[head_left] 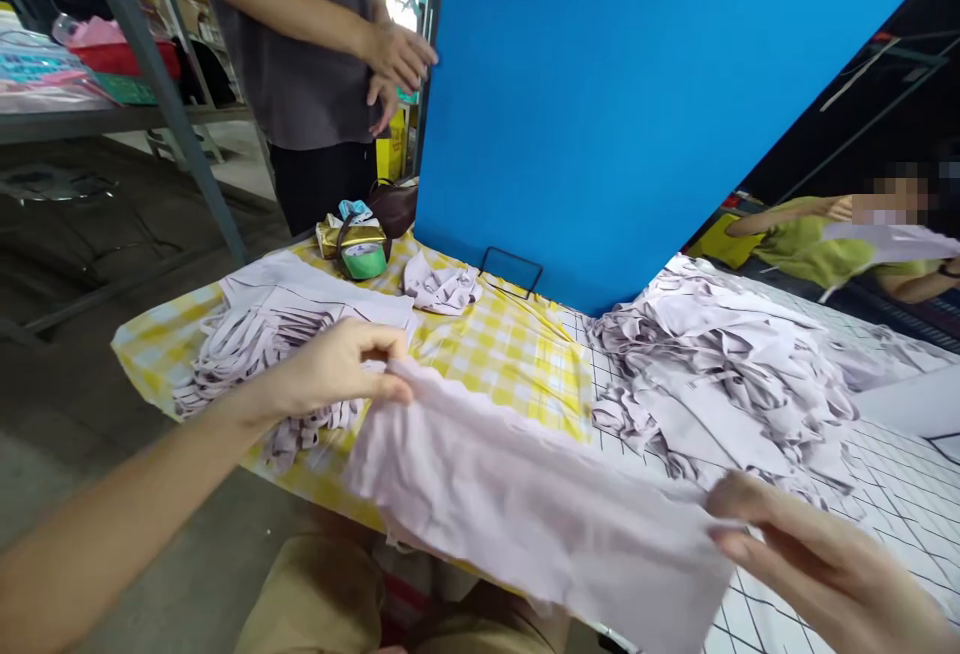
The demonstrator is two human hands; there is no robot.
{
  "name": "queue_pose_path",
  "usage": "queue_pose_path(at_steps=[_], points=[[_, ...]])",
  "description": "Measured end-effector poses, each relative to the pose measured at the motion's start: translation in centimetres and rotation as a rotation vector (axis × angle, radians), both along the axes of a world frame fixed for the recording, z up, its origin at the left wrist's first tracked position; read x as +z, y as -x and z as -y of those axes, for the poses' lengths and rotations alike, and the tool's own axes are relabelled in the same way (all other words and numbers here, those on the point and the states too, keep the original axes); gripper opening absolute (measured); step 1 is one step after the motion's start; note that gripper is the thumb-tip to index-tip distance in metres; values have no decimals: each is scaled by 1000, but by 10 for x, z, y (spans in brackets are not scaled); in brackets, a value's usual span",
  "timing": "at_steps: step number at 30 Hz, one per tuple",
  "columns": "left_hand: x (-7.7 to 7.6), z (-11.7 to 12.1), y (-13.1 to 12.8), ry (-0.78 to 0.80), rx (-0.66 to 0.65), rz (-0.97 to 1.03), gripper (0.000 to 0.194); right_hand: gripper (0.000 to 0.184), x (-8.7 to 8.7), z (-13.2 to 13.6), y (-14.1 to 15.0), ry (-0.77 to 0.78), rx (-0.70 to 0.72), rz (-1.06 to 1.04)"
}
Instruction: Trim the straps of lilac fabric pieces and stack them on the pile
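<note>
A pale lilac fabric piece (540, 504) is stretched between my two hands over the near edge of the table. My left hand (341, 369) pinches its upper left corner between thumb and fingers. At the other end my right hand (817, 554) grips the upper right corner, slightly blurred. Behind my left hand lies a neat stack of similar fabric pieces (300, 299), its looped edges hanging toward me. A loose heap of the same fabric (720, 364) lies to the right. One small crumpled piece (441, 286) rests beyond the stack.
A yellow checked cloth (517, 359) covers the table's left part; a white grid-patterned cover (900, 474) lies right. A tall blue panel (600, 114) stands behind, near a black wire stand (511, 269). Green tape (364, 259) sits at the back. One person (307, 64) stands left; another (810, 244) sits right.
</note>
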State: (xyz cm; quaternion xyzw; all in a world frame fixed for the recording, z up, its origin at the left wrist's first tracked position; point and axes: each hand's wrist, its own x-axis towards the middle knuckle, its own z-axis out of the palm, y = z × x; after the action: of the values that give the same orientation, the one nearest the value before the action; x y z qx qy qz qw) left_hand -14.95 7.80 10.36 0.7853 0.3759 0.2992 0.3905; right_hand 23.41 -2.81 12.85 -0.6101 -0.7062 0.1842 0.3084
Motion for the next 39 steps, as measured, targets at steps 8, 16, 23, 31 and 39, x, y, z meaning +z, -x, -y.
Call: queue_pose_path(at_steps=[8,16,23,31,39], points=[[-126,-60,-74,90,306,-138,13,27,-131,-99,-2,224,-133,107],[-139,-67,-66,58,361,-93,39,36,-160,-110,-17,164,-198,14],[-148,-78,-73,-103,423,-185,43,31,-172,-128,-9,96,-275,46],[-161,-59,-79,-345,451,-436,70,42,-182,-108,11,-74,-358,226],[-163,-22,-61,-245,-10,-700,51,55,-209,-52,9,170,-97,629]])
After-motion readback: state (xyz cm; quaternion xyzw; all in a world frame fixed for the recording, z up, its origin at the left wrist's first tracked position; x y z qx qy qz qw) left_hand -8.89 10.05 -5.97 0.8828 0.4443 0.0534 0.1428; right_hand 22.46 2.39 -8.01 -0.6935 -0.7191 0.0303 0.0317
